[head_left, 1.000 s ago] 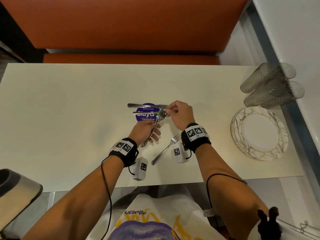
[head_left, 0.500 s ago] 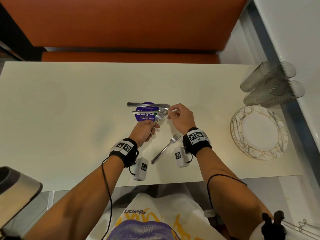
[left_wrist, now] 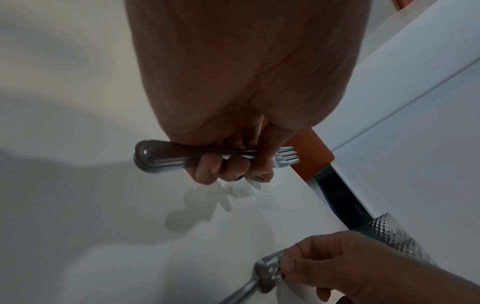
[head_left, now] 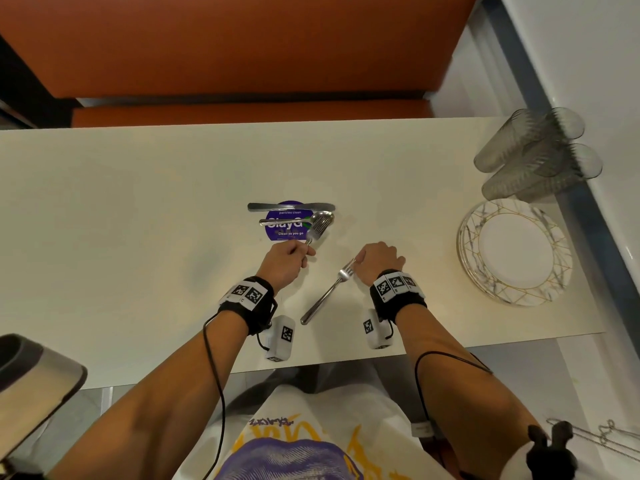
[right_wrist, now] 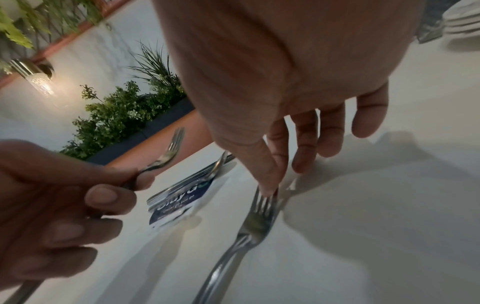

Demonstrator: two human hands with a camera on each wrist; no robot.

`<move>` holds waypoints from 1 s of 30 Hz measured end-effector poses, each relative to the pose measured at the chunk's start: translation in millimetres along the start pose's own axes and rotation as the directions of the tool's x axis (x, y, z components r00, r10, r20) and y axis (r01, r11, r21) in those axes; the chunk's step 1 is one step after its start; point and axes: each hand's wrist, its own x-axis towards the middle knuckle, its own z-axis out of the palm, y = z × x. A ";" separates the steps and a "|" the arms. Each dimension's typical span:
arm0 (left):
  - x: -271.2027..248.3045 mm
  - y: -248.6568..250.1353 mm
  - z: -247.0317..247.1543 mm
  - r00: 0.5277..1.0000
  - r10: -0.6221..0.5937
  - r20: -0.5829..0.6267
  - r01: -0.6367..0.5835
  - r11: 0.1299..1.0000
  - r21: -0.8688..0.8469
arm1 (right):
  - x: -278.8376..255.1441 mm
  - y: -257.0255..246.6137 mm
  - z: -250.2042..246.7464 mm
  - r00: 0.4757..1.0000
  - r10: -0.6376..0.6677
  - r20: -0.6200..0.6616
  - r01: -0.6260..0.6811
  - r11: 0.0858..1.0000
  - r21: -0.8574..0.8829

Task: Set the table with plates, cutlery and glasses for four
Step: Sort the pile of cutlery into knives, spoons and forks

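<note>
My left hand [head_left: 289, 259] grips the handle of a steel fork [head_left: 318, 227], tines pointing away over the purple sticker [head_left: 282, 228]. In the left wrist view the fingers curl round that fork [left_wrist: 182, 157]. A second fork [head_left: 323, 297] lies slanted on the cream table [head_left: 138, 220]. My right hand [head_left: 378, 258] is at its head, thumb and forefinger pinching the tines [right_wrist: 259, 214]. A knife [head_left: 291, 206] and a spoon [head_left: 294, 220] lie across the sticker. A stack of gold-lined plates [head_left: 516, 251] and several ribbed glasses [head_left: 540, 154] lie at the right end.
An orange bench [head_left: 242, 46] runs along the table's far side, and a white wall ledge [head_left: 606, 98] borders the right end. A rounded metal object [head_left: 31, 372] sits at the near left corner. Green plants [right_wrist: 122, 111] show in the right wrist view.
My right hand has left the fork held by my left hand and dropped back to the tines of the fork lying on the table. The left hand has drawn its fork slightly nearer.
</note>
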 end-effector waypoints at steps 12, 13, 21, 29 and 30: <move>-1.6 4.5 -10.4 0.997 -0.074 0.017 0.075 0.995 -0.066 | -8.9 -36.0 -56.1 0.937 -0.307 -0.165 0.346 0.768 0.538; -3.2 6.1 -10.8 0.997 -0.076 0.034 0.078 0.995 -0.066 | -8.1 -40.5 -57.9 0.937 -0.297 -0.184 0.348 0.755 0.556; -9.5 12.6 -9.9 0.985 -0.097 0.142 0.117 0.984 -0.138 | -1.8 -57.5 -44.5 0.947 -0.178 -0.269 0.302 0.784 0.543; -11.1 12.6 -12.0 0.987 -0.101 0.122 0.114 0.987 -0.109 | 0.5 -59.1 -36.4 0.935 -0.259 -0.241 0.346 0.817 0.461; -11.3 12.8 -12.1 0.988 -0.099 0.115 0.111 0.989 -0.101 | 1.1 -59.4 -36.6 0.934 -0.274 -0.229 0.351 0.823 0.448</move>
